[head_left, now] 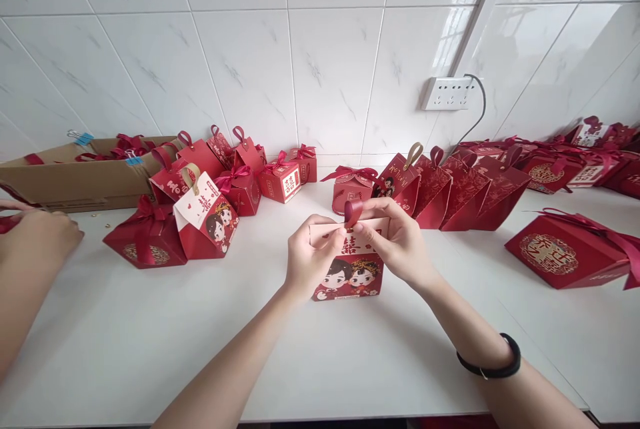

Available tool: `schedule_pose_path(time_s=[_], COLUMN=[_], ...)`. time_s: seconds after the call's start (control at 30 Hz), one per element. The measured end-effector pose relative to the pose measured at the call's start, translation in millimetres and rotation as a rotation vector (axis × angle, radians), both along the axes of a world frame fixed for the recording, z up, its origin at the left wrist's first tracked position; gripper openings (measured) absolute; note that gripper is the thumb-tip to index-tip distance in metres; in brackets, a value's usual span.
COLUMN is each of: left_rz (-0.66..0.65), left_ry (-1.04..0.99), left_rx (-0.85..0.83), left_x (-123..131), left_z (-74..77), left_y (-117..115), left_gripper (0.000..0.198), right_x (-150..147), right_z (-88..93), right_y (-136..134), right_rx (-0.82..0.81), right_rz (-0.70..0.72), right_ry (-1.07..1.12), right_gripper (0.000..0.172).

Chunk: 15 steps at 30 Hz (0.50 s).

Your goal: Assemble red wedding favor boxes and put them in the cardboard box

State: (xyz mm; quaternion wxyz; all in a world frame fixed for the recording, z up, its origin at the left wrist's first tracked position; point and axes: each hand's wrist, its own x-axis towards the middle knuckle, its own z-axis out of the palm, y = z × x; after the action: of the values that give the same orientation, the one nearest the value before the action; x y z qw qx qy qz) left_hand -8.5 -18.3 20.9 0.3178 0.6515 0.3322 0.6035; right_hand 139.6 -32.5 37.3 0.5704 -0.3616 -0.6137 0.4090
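Note:
A red and white gift box [349,277] with two cartoon figures stands upright on the white table in front of me. From its top edge rises a dark red ribbon loop [353,211]. My left hand [314,252] pinches the top edge of the box at the left, its thumb on the front beside the ribbon's base. On the other side, my right hand [400,242] is closed on the top edge, with the thumb on the front panel and the fingers behind. The back of the box is hidden.
Finished-looking red gift boxes [207,216] stand at the left, and more red boxes [445,189] line the wall. A bowed box [550,249] lies at the right. A cardboard carton [90,182] holds ribboned items. Another person's hand [45,236] reaches in at far left. A power strip [447,94] hangs on the wall.

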Motion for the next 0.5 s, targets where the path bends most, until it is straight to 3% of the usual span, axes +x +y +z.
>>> schedule_pose_path(time_s=[0.27, 0.43, 0.5], left_rz=[-0.013, -0.031, -0.044], left_ry=[0.009, -0.005, -0.018], left_rx=[0.016, 0.034, 0.038], left_x=[-0.7, -1.2, -0.5], left_z=[0.7, -0.2, 0.1], left_y=[-0.3, -0.4, -1.5], left_gripper=[0.02, 0.015, 0.012], right_x=[-0.4, 0.6, -0.1], right_z=[0.4, 1.0, 1.7], right_y=[-0.9, -1.0, -1.2], right_rx=[-0.041, 0.003, 0.031], right_rz=[0.021, -0.006, -0.033], right_ry=[-0.028, -0.044, -0.072], right_gripper=[0.025, 0.03, 0.024])
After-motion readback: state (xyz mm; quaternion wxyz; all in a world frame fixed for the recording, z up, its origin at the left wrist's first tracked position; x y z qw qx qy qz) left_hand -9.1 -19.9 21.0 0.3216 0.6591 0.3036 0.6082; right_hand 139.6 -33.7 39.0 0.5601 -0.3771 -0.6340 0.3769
